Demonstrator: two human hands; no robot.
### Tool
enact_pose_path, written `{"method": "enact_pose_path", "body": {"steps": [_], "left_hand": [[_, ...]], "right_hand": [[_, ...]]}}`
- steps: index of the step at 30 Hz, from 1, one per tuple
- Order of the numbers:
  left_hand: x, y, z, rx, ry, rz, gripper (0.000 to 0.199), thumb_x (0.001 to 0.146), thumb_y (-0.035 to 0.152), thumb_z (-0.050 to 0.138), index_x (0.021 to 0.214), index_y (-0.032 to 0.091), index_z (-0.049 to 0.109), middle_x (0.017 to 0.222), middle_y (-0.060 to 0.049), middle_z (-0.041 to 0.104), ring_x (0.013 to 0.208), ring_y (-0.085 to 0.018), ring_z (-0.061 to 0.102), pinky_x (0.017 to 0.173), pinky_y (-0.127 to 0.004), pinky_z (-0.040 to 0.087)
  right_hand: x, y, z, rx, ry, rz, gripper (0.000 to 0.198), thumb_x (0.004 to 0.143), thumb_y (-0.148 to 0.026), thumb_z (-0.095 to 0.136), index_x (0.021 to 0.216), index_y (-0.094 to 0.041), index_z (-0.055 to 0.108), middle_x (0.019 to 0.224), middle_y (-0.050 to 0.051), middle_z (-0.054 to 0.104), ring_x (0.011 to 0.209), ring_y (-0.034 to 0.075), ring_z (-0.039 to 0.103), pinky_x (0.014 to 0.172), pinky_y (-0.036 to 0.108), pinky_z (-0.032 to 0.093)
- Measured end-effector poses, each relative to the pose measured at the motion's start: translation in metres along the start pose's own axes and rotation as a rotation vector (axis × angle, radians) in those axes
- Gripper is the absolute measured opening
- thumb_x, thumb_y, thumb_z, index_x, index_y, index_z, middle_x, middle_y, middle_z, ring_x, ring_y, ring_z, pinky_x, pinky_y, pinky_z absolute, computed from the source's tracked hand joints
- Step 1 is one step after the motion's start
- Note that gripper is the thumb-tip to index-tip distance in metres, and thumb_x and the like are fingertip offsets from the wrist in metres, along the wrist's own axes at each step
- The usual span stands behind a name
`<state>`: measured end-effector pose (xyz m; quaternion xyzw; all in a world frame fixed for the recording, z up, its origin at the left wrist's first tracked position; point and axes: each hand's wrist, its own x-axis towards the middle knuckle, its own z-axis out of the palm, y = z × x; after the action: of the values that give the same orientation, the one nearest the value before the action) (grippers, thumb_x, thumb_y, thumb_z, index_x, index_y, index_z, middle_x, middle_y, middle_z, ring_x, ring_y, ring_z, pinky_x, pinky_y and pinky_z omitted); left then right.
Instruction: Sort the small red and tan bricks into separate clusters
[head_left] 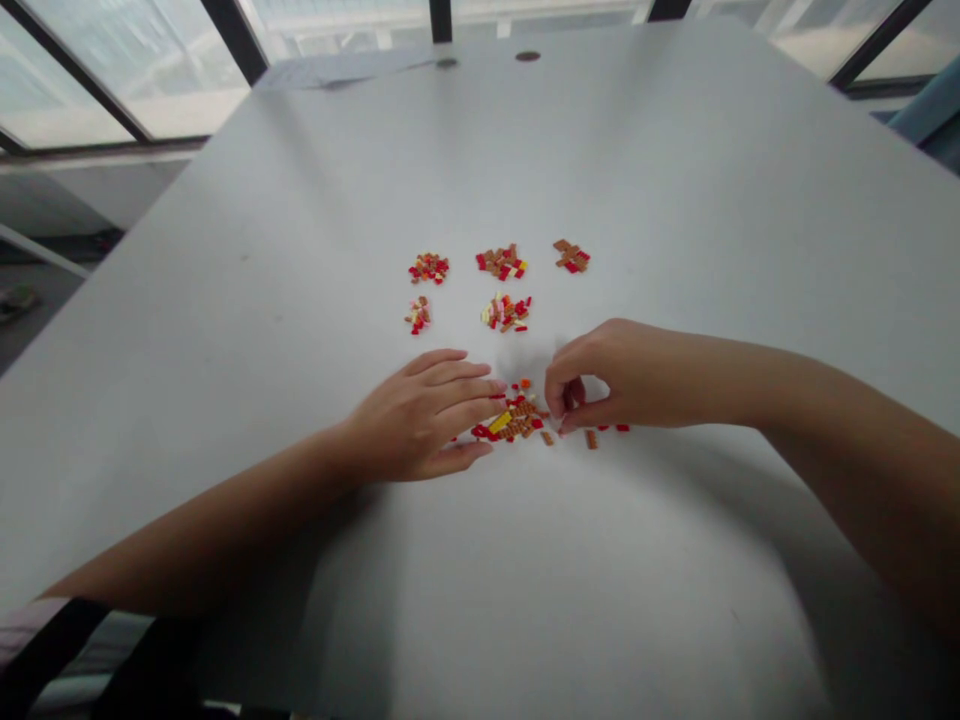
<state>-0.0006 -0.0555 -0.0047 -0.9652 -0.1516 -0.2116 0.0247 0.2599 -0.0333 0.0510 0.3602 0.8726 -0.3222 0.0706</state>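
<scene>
A loose pile of small toy bricks (517, 420), mostly brown and red with a yellow one (500, 423), lies on the white table between my hands. My left hand (427, 415) rests at the pile's left side, palm down, its fingers stretched out over the nearest bricks. From the right, my right hand (589, 385) reaches down to the pile's edge with thumb and fingers closed in a pinch. Whatever sits between those fingertips is too small to make out. Close below them lie a single brown brick (592, 440) and a few red pieces (622, 428).
Beyond my hands are several separate small heaps: a back-left heap (429, 268), a back-middle heap (502, 262), a back-right heap (573, 256), a front-left heap (418, 316) and a front-middle heap (507, 313). Windows border the far side of the white table (637, 150).
</scene>
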Motion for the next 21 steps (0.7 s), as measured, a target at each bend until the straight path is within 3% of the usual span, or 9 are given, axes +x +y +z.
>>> {"method": "enact_pose_path", "body": {"steps": [3,9,21], "left_hand": [[0.0005,0.0000,0.0004,0.000,0.010,0.010,0.027,0.098,0.033,0.056,0.116,0.015,0.062,0.121,-0.008,0.074,0.117,-0.023,0.067,0.109,-0.042,0.049],[0.0021,-0.0005,0.0005,0.000,0.013,0.012,0.028,0.098,0.033,0.056,0.117,0.014,0.062,0.120,-0.009,0.074,0.116,-0.024,0.067,0.108,-0.043,0.049],[0.0000,-0.0009,0.0013,-0.008,-0.001,0.005,0.028,0.098,0.033,0.056,0.119,0.015,0.061,0.123,-0.008,0.073,0.118,-0.023,0.066,0.110,-0.041,0.046]], "right_hand": [[-0.0002,-0.0005,-0.0002,-0.033,0.045,-0.012,0.012,0.077,-0.021,0.063,0.076,-0.027,0.074,0.072,-0.004,0.074,0.065,0.014,0.067,0.065,0.026,0.049],[0.0028,-0.0094,0.0050,0.021,-0.038,0.027,0.012,0.084,-0.033,0.065,0.079,-0.025,0.073,0.068,-0.002,0.072,0.063,0.015,0.066,0.065,0.028,0.049],[-0.0004,-0.0045,-0.0024,-0.023,-0.086,0.071,0.015,0.075,-0.021,0.064,0.083,-0.025,0.076,0.075,-0.002,0.075,0.068,0.015,0.067,0.069,0.028,0.049]]}}
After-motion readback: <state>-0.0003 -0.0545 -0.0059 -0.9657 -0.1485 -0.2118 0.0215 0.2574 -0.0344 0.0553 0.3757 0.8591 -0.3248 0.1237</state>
